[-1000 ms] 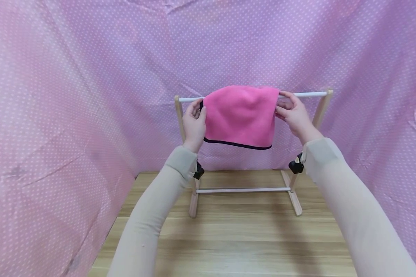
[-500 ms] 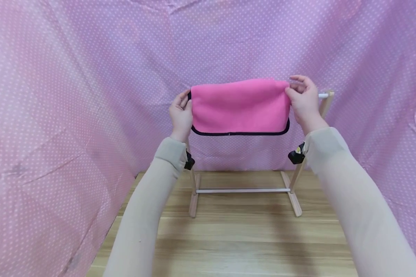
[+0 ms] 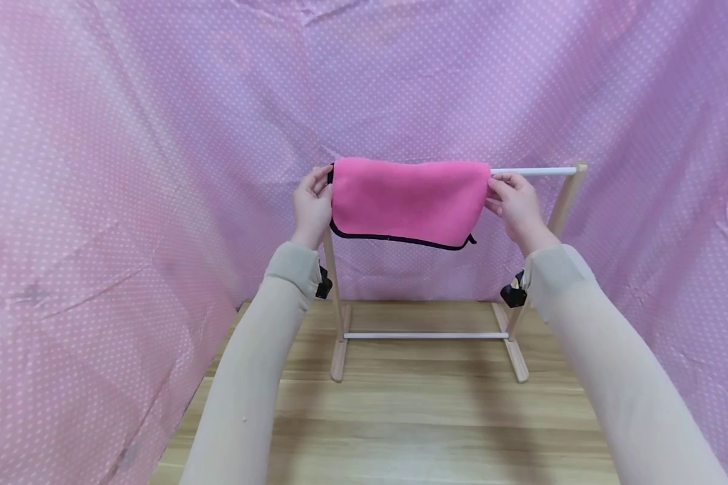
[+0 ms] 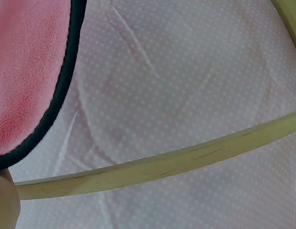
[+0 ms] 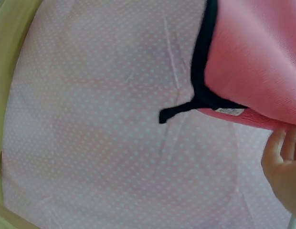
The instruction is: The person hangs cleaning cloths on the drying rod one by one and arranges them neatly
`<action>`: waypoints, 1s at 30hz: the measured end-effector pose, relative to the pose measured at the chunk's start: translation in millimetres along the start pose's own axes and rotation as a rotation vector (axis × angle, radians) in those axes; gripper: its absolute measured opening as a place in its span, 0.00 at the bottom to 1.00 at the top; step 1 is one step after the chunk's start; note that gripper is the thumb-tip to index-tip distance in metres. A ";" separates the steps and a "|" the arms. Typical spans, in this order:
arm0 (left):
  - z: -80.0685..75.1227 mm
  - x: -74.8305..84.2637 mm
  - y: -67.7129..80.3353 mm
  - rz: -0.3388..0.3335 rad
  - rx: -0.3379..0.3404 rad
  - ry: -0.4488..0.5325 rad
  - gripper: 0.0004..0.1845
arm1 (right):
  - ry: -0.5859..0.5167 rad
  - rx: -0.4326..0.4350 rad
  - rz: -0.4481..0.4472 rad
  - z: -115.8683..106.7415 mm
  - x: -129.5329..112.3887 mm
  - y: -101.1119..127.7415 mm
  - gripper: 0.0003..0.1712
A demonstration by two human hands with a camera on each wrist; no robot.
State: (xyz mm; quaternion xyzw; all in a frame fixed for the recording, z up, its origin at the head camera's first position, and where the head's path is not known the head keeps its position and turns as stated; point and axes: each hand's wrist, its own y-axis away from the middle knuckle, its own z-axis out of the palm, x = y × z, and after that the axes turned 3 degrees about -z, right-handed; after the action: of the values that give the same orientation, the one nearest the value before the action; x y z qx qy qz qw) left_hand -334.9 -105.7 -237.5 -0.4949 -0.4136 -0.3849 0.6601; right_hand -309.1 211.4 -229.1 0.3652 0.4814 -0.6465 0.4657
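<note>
A pink towel (image 3: 409, 202) with black edging hangs at the top rod (image 3: 534, 172) of a wooden rack and hides most of that rod. At its upper left edge, the left hand (image 3: 312, 205) pinches the cloth between thumb and fingers. The right hand (image 3: 518, 205) pinches the upper right edge just below the rod. From the right wrist view, a black hanging loop (image 5: 174, 112) sticks out at a lower corner, beside a small white label (image 5: 230, 111). Only a bit of the left hand (image 4: 5, 202) shows in the left wrist view, against the black edging (image 4: 57, 95).
The rack's wooden feet (image 3: 338, 360) stand on a wood-grain tabletop (image 3: 400, 417), joined by a lower white rod (image 3: 425, 335). A pink dotted curtain (image 3: 400, 81) encloses the back and both sides. The rack's right post (image 3: 564, 202) rises beyond the right hand.
The left hand moved left and the towel spread wider. Both hands rose, then came down; the right hand also shifted left over the last half second, baring more rod at the right.
</note>
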 end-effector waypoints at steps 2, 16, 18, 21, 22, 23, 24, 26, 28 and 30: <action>-0.9 -1.6 0.6 -0.008 -0.004 -0.003 0.21 | -0.041 -0.047 0.044 -2.0 3.4 0.2 0.05; -9.4 -7.2 1.8 0.063 0.046 -0.012 0.21 | -0.248 -0.257 0.120 3.1 10.4 -3.8 0.07; -9.6 -7.7 2.6 0.066 0.049 -0.018 0.21 | -0.240 -0.286 0.110 5.4 11.5 -4.6 0.06; -10.0 -8.4 3.9 0.062 0.053 -0.028 0.20 | -0.216 -0.353 0.110 8.6 12.8 -6.0 0.08; -10.1 -8.7 4.3 0.061 0.055 -0.033 0.20 | -0.207 -0.380 0.113 9.4 13.1 -6.3 0.09; -10.3 -9.0 4.4 0.057 0.056 -0.037 0.20 | -0.205 -0.405 0.119 10.1 13.2 -6.7 0.09; -10.3 -9.4 4.5 0.056 0.056 -0.041 0.20 | -0.208 -0.424 0.126 11.0 13.2 -6.8 0.09; -10.4 -9.7 4.9 0.053 0.055 -0.044 0.20 | -0.219 -0.450 0.138 12.7 13.1 -6.8 0.08; -10.2 -10.0 5.3 0.050 0.055 -0.048 0.20 | -0.218 -0.446 0.126 14.5 13.1 -6.4 0.07; -10.0 -10.2 5.8 0.051 0.057 -0.048 0.20 | -0.206 -0.408 0.086 17.0 12.9 -6.1 0.08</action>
State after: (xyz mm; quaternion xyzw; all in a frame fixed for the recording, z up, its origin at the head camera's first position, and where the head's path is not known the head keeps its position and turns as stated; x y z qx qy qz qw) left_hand -331.6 -113.2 -250.6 -0.4953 -0.4273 -0.3439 0.6737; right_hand -319.2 192.4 -234.7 0.2159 0.5361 -0.5491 0.6037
